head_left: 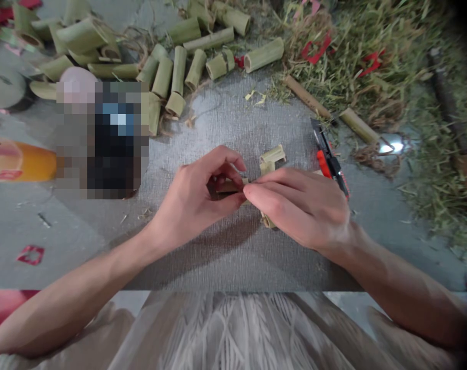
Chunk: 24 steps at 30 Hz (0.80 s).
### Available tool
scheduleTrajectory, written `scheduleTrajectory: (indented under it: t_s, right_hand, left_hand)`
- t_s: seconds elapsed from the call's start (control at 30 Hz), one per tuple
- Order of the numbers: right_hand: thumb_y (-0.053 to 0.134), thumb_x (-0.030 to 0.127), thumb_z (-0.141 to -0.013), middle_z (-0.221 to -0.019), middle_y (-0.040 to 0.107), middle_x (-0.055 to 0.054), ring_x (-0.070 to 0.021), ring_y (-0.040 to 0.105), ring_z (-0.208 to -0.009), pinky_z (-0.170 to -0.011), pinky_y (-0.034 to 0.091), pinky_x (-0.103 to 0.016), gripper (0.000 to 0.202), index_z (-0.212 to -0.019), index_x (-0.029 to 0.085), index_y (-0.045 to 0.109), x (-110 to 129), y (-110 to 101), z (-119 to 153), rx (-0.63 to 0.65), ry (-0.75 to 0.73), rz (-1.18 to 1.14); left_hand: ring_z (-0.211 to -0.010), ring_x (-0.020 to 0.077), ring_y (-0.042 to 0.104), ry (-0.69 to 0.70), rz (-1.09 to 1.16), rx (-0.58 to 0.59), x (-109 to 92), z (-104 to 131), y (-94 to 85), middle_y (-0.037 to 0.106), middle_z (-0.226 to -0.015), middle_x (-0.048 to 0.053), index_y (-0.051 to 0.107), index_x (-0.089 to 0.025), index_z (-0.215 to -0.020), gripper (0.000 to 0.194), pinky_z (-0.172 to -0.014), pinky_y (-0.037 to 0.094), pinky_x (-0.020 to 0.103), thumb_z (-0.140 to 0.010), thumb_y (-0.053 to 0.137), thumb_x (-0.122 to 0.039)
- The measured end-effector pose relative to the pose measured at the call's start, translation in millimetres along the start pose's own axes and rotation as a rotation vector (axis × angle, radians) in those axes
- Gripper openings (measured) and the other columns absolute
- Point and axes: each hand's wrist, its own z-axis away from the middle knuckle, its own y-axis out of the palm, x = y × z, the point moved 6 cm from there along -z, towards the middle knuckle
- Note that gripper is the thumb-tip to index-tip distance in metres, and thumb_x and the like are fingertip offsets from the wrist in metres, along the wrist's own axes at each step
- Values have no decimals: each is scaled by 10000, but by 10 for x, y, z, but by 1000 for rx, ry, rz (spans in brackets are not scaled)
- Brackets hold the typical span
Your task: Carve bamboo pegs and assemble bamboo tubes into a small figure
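Both hands meet at the middle of the grey table. My left hand (202,192) is curled, its thumb and fingers closed round a small bamboo piece (230,186). From the right, my right hand (306,203) comes over with its fingertips pinched at the same piece's end; what lies between those fingertips is hidden. Just behind and under my right hand are short bamboo segments (272,155), partly covered. Another bamboo bit (268,221) peeks out below the right fingers. To the right of that hand lies a red and black utility knife (331,159).
Cut bamboo tubes (162,77) lie across the back. Shredded green grass (422,113) with red scraps covers the right side. A brown stick (308,97) and a bamboo tube (358,125) lie near the knife. An orange bottle (23,160) is at left, beside a blurred dark object (115,149).
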Motion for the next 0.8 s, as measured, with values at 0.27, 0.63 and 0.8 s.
scheduleTrajectory:
  t_s: [0.27, 0.63, 0.8]
  right_hand:
    - [631, 62, -1105, -931, 813, -25, -186, 777, -907, -775, 614, -326, 205, -1272, 172, 678, -39, 51, 51, -22, 76, -129]
    - [758, 19, -1014, -950, 838, -4, -168, 807, -862, -796, 644, -307, 212, -1133, 193, 729, -189, 76, 75, -157, 288, -208]
    - [732, 50, -1041, -951, 829, -27, -175, 791, -851, -785, 632, -319, 143, -1074, 189, 727, -210, 99, 65, -117, 336, -250]
  left_hand:
    - [-731, 104, 695, 23, -50, -32, -8, 12, 35, 774, -894, -52, 668, -228, -1080, 278, -622, 518, 203, -876, 752, -60]
    - [-702, 65, 663, 80, -94, -79, -7, 39, 78, 739, -876, -83, 674, -213, -1108, 436, -664, 533, 177, -794, 677, 90]
    - [-718, 66, 680, 99, -131, -91, -32, 39, 86, 747, -886, -83, 667, -212, -1088, 460, -688, 557, 175, -772, 698, 120]
